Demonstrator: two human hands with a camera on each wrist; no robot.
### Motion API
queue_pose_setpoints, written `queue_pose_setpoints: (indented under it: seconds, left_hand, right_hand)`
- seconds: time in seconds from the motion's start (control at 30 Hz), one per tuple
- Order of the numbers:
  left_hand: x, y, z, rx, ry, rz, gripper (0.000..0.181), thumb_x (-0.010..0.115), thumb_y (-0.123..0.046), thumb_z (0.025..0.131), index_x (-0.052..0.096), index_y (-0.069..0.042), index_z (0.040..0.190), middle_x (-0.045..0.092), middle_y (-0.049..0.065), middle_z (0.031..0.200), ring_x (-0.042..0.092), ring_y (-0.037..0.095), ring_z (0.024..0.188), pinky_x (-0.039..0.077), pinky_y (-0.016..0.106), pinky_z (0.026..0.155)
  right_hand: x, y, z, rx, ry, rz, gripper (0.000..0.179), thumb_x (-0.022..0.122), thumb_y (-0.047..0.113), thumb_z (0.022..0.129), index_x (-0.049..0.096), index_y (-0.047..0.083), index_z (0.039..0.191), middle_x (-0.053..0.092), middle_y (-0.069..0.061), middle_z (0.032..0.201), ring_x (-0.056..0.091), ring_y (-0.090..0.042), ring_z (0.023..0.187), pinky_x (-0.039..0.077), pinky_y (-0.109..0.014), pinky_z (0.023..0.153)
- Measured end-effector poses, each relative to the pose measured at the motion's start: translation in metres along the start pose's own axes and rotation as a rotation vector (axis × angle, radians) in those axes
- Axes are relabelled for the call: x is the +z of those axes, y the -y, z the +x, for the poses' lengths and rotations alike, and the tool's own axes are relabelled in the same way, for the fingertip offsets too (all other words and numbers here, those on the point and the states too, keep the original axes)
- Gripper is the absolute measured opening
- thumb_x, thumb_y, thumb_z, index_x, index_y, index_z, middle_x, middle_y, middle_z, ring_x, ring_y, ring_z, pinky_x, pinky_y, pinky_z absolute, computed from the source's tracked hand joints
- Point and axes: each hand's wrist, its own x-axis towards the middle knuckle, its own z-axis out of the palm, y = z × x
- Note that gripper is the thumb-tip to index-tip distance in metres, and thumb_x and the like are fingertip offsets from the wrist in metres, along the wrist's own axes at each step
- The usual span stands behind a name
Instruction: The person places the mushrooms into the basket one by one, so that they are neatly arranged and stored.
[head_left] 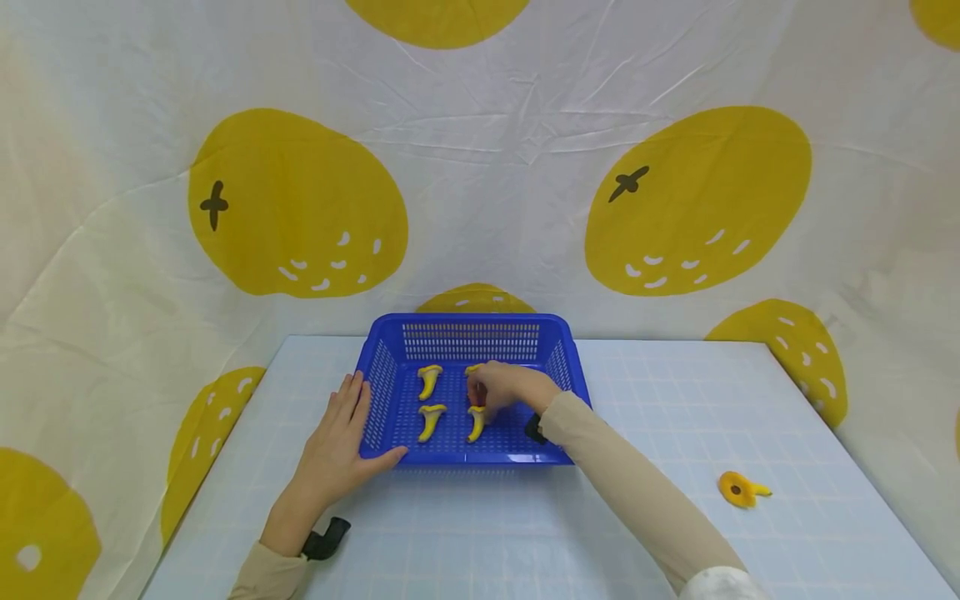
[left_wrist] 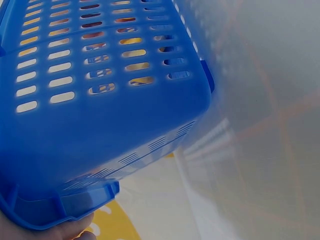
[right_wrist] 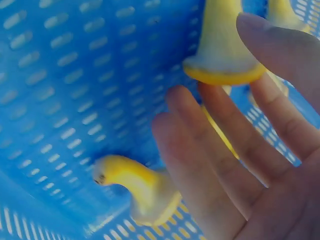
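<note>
Inside the blue plastic basket [head_left: 480, 458], several yellow mushrooms with pale undersides lie on the perforated floor. My right hand [head_left: 506, 387] reaches in from the right. It pinches the near right mushroom [right_wrist: 225, 45], with the thumb by its stem and the fingers at its cap. Just below that hand the same mushroom shows in the head view, stem toward me. Another mushroom [right_wrist: 135, 190] lies beside the fingers, partly covered by them. My left hand [head_left: 337, 442] rests on the basket's left front corner, fingers straight along the left rim and thumb on the front rim.
One more mushroom [head_left: 738, 489], orange-yellow with a dark centre, lies on the table to the right. The table [head_left: 645, 400] wears a pale checked cloth. Behind the basket hangs a white curtain [head_left: 495, 208] printed with large yellow fruit.
</note>
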Motion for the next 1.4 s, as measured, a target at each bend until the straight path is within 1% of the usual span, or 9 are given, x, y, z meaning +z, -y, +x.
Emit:
queue_pose_setpoints:
  seconds: [0.1, 0.27, 0.37, 0.5, 0.67, 0.8, 1.0, 1.2, 1.4]
  left_hand:
    - [0.0, -0.001, 0.0, -0.002, 0.004, -0.006, 0.114, 0.069, -0.063, 0.081, 0.019, 0.009, 0.154, 0.008, 0.024, 0.163, 0.003, 0.037, 0.151, 0.006, 0.044, 0.123]
    - [-0.001, -0.001, 0.0, -0.007, 0.007, -0.017, 0.113, 0.069, -0.063, 0.081, 0.019, 0.009, 0.153, 0.008, 0.024, 0.163, 0.0, 0.034, 0.152, 0.005, 0.044, 0.123]
    - [-0.001, -0.001, 0.0, -0.001, 0.001, -0.013, 0.113, 0.069, -0.062, 0.081, 0.02, 0.01, 0.153, 0.009, 0.025, 0.163, 0.001, 0.035, 0.151, 0.006, 0.044, 0.123]
    - [0.001, 0.0, 0.0, 0.005, -0.008, -0.002, 0.113, 0.069, -0.063, 0.081, 0.021, 0.01, 0.153, 0.01, 0.025, 0.163, 0.005, 0.038, 0.151, 0.006, 0.044, 0.123]
    - [0.002, 0.001, 0.0, 0.003, -0.009, 0.002, 0.114, 0.068, -0.064, 0.081, 0.02, 0.01, 0.153, 0.009, 0.025, 0.163, 0.004, 0.037, 0.151, 0.005, 0.043, 0.123]
    - [0.003, 0.002, 0.0, -0.001, -0.007, 0.0, 0.114, 0.068, -0.064, 0.081, 0.02, 0.01, 0.153, 0.009, 0.024, 0.163, 0.003, 0.036, 0.151, 0.005, 0.043, 0.123]
    - [0.003, 0.001, 0.0, -0.007, -0.001, -0.001, 0.114, 0.068, -0.064, 0.081, 0.019, 0.01, 0.153, 0.009, 0.024, 0.163, 0.003, 0.036, 0.151, 0.006, 0.044, 0.123]
    - [0.002, 0.002, 0.0, -0.014, 0.01, -0.012, 0.114, 0.067, -0.064, 0.082, 0.018, 0.009, 0.154, 0.008, 0.024, 0.163, 0.001, 0.035, 0.152, 0.007, 0.046, 0.122]
    - [0.003, 0.002, 0.0, -0.019, 0.02, -0.004, 0.113, 0.065, -0.065, 0.084, 0.016, 0.008, 0.154, 0.006, 0.023, 0.164, -0.002, 0.032, 0.152, 0.007, 0.046, 0.122]
  right_hand:
    - [-0.004, 0.001, -0.003, -0.01, -0.006, -0.007, 0.02, 0.083, 0.008, 0.079, 0.069, 0.015, 0.093, 0.067, 0.002, 0.091, 0.06, -0.016, 0.082, 0.054, -0.027, 0.073]
    - [-0.018, 0.005, -0.012, -0.054, -0.042, -0.013, 0.026, 0.083, 0.007, 0.079, 0.072, 0.008, 0.102, 0.071, -0.006, 0.102, 0.062, -0.016, 0.084, 0.056, -0.028, 0.073]
    - [-0.028, 0.008, -0.02, -0.082, -0.093, -0.022, 0.019, 0.08, 0.011, 0.082, 0.072, 0.008, 0.1, 0.07, -0.004, 0.099, 0.062, -0.016, 0.084, 0.055, -0.028, 0.072]
    - [-0.041, 0.013, -0.034, -0.11, -0.165, -0.022, 0.009, 0.076, 0.02, 0.088, 0.07, 0.015, 0.092, 0.067, 0.003, 0.092, 0.061, -0.015, 0.086, 0.054, -0.03, 0.077]
    - [-0.051, 0.016, -0.051, -0.125, -0.218, -0.025, 0.009, 0.072, 0.026, 0.092, 0.069, 0.018, 0.092, 0.066, 0.005, 0.092, 0.06, -0.015, 0.088, 0.054, -0.032, 0.083]
    - [-0.057, 0.014, -0.066, -0.139, -0.244, -0.034, 0.011, 0.071, 0.029, 0.092, 0.069, 0.018, 0.093, 0.065, 0.006, 0.089, 0.059, -0.015, 0.085, 0.053, -0.03, 0.078]
    - [-0.065, 0.003, -0.094, -0.164, -0.288, -0.036, 0.009, 0.07, 0.026, 0.093, 0.069, 0.018, 0.092, 0.065, 0.005, 0.087, 0.06, -0.017, 0.083, 0.054, -0.031, 0.075]
    - [-0.067, -0.019, -0.124, -0.112, -0.316, -0.004, 0.008, 0.068, 0.022, 0.093, 0.069, 0.015, 0.096, 0.066, 0.003, 0.09, 0.062, -0.018, 0.084, 0.056, -0.031, 0.074]
    - [-0.063, -0.051, -0.154, -0.087, -0.438, 0.016, 0.004, 0.069, 0.016, 0.092, 0.069, 0.013, 0.089, 0.066, 0.003, 0.085, 0.062, -0.018, 0.078, 0.055, -0.03, 0.065]
